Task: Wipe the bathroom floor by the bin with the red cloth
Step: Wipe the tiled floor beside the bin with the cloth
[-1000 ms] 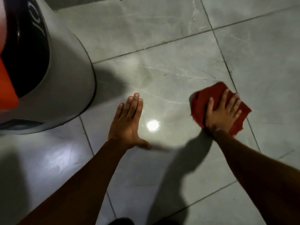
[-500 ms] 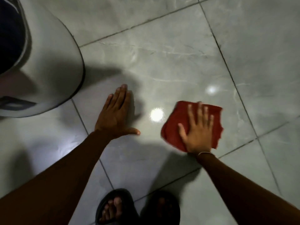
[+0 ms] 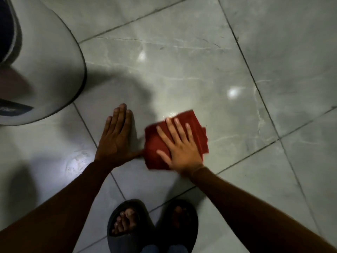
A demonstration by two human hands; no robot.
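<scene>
The red cloth [image 3: 197, 125] lies folded on the grey marble-look floor tiles [image 3: 182, 70]. My right hand [image 3: 179, 147] presses flat on top of it with fingers spread, covering its middle. My left hand [image 3: 116, 139] rests flat on the floor just left of the cloth, fingers together, its thumb touching the cloth's left edge. The round white bin [image 3: 45, 70] stands at the upper left, a short way beyond my left hand.
My two feet in dark sandals [image 3: 131, 227] stand at the bottom centre, close behind my hands. Dark grout lines cross the glossy tiles, and bright light spots reflect off the floor [image 3: 232, 92] to the right of the cloth.
My right hand has slid the red cloth leftward and nearer to me, until it meets my left thumb. The left hand stays planted on the floor.
</scene>
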